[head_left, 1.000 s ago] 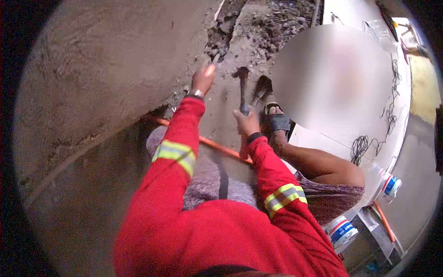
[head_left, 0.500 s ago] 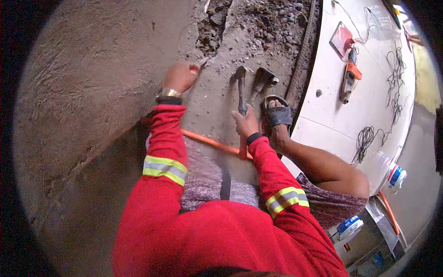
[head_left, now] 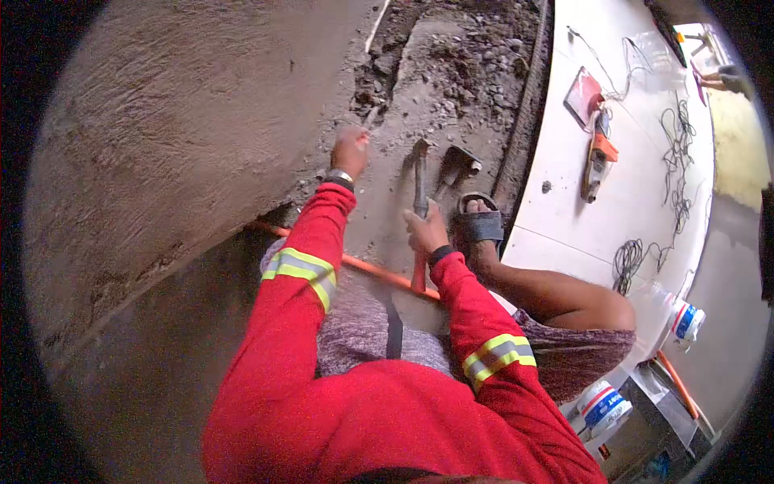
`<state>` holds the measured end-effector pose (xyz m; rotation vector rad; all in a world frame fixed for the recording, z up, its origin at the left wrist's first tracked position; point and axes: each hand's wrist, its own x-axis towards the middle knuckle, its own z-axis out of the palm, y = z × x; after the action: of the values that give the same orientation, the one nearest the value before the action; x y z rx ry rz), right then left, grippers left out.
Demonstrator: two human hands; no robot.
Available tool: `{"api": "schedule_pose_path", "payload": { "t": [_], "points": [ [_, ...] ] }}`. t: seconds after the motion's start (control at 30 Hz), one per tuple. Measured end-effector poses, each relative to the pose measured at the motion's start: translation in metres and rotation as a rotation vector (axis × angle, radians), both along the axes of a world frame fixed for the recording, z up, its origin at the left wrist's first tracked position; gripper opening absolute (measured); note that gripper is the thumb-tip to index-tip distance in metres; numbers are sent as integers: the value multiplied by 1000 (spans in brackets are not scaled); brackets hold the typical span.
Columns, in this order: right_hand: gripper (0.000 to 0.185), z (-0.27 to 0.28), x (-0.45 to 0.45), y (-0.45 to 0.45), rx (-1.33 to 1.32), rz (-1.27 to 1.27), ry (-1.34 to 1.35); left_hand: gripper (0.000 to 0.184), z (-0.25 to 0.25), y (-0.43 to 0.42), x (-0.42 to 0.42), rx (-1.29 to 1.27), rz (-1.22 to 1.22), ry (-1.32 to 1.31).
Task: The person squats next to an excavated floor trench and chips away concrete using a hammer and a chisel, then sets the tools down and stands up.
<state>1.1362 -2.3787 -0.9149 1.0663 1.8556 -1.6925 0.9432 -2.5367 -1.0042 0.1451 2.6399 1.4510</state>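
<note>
My left hand (head_left: 351, 153) is closed around a small chisel-like tool (head_left: 371, 118), whose tip points at the broken edge of the rubble-filled channel (head_left: 377, 81) by the wall. To the right, my right hand (head_left: 427, 229) grips a hammer (head_left: 421, 181) by its handle, the head pointing away from me above the dusty floor. Just right of the hammer lies a dark metal tool (head_left: 459, 164), close to my sandalled foot (head_left: 482, 224).
The rough wall (head_left: 185, 121) rises at the left. An orange pipe (head_left: 379, 273) crosses before my legs. On the white panel (head_left: 556, 210) at right lie an orange power tool (head_left: 600, 157), a red plate (head_left: 584, 97) and coiled cable (head_left: 627, 264). White buckets (head_left: 603, 410) stand nearer.
From half a second ago, my left hand has moved right in the view with its tool. My right hand still holds the hammer, nearly in place. The whole view has shifted slightly.
</note>
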Motion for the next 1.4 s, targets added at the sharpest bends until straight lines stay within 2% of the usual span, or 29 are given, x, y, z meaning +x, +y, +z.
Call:
{"api": "schedule_pose_path", "payload": {
  "t": [0.03, 0.07, 0.17, 0.23, 0.3, 0.37, 0.4, 0.43, 0.47, 0.5, 0.53, 0.57, 0.63, 0.7, 0.73, 0.77, 0.83, 0.9, 0.93, 1.0, 1.07, 1.13, 1.23, 1.27, 1.37, 1.4],
  "points": [
    [57, 4, 4, 0, -47, -55, -16, 16, 7, 8, -2, 72, 39, -130],
    [58, -25, 16, 4, 61, -16, 128, 20, 58, 22, -3, -61, 82, -147],
    [55, -49, 31, 6, 123, -97, 211, 25, 71, 29, 6, -55, -69, 120],
    [53, -62, 25, 9, -14, -154, 151, 29, 90, 34, 22, -14, -177, 201],
    [52, -25, 5, 21, -162, -205, 221, 32, 96, 45, 41, -10, -256, 228],
    [47, -28, -9, 32, 133, -95, 234, 34, 88, 51, 58, -50, -307, 197],
    [44, -36, -13, 34, 267, -42, 276, 47, 81, 51, 64, 24, -353, 13],
    [41, -44, -17, 34, 382, 27, 318, 51, 56, 55, 74, -65, -392, 114],
    [44, -45, -24, 34, 351, -32, 279, 56, 17, 51, 86, -175, -422, 209],
    [47, -42, -29, 29, 310, -91, 242, 63, 5, 45, 89, -215, -432, 216],
    [48, -33, -30, 23, 487, -98, 373, 70, -7, 38, 91, -255, -443, 224],
    [52, -33, -27, 23, 352, -60, 377, 70, 1, 37, 90, -234, -440, 82],
    [58, -32, -10, 25, 857, 334, 257, 70, 22, 35, 87, -166, -426, -202],
    [67, -45, 1, 24, 808, 156, 225, 74, 12, 33, 82, 108, -473, -477],
    [72, -52, 7, 24, 782, 67, 206, 74, 14, 31, 81, 2, -556, -406],
    [69, -65, 12, 24, 809, 45, 210, 74, 20, 31, 82, -103, -632, -335],
    [63, -88, 7, 27, 862, -6, 232, 70, 25, 33, 86, -55, -628, -476],
    [58, -85, -6, 27, 192, -242, 166, 66, 39, 39, 94, -2, -637, -624],
    [56, -80, -12, 30, -135, -357, 128, 63, 50, 42, 90, 137, -718, -634],
    [57, -31, -33, 32, 377, 166, 97, 58, 23, 39, 101, 247, -786, -144],
    [56, -47, -29, 20, 397, 192, 149, 51, 57, 31, 94, -164, -817, -129],
    [63, -62, -30, 3, 549, 165, 129, 50, 58, 20, 83, -361, -860, -158],
    [86, -93, -35, -13, 440, 179, 171, 49, 115, 14, 64, -654, -845, -307],
    [90, -83, -42, -16, 492, 256, 100, 48, 120, 7, 59, -663, -833, -267],
    [87, -22, -65, -19, 350, 249, 32, 49, 125, -11, 57, -609, -733, -178],
    [78, -31, -64, -31, 751, 288, -13, 52, 134, -16, 60, -560, -688, -149]
  ]
}}
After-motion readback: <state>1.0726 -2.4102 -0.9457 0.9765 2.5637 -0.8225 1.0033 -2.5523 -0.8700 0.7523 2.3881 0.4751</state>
